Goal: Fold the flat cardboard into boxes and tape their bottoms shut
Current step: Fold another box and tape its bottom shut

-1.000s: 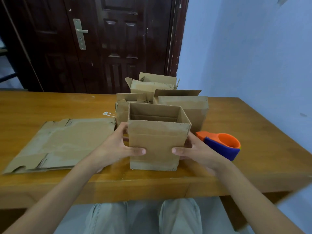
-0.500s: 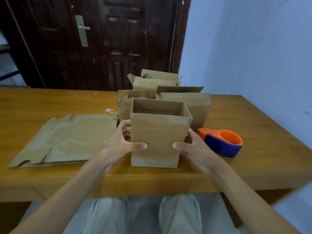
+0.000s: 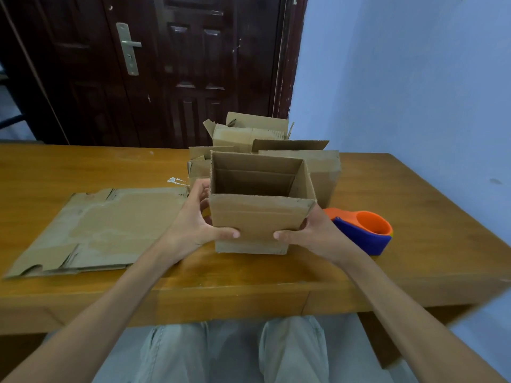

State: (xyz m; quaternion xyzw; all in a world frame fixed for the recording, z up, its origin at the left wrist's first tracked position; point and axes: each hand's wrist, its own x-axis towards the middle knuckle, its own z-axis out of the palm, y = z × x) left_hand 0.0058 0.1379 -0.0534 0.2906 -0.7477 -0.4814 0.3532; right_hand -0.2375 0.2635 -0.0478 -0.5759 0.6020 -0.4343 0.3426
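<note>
Box in hand: a small open-topped cardboard box [image 3: 260, 217] stands upright near the front edge of the table [image 3: 414, 244], its mouth facing up and its inside bare.
Left hand: the left hand [image 3: 197, 228] grips the box's left side, thumb across the front face and fingers wrapped round the side wall.
Right hand: the right hand [image 3: 312, 233] grips the right side the same way, thumb on the front face; its fingers are hidden behind the box.
Box underside: not visible from the head view, so whether this box's bottom is taped cannot be told.
Finished boxes: a cluster of formed boxes [image 3: 318, 167] stands just behind the held one, some with top flaps sticking up; their bottoms are hidden too.
Flat cardboard: flat cardboard [image 3: 102, 228] lies unfolded on the table to the left of the hands, close to the left wrist.
Tape dispenser: an orange and blue tape dispenser [image 3: 365, 230] rests on the table just right of the right hand, held by neither hand.
Progress: several boxes appear shaped, and the one in hand looks formed; at least the flat cardboard is left to fold and tape.
Likely step: judged from the grip, the box is being set down or shifted toward the cluster.
</note>
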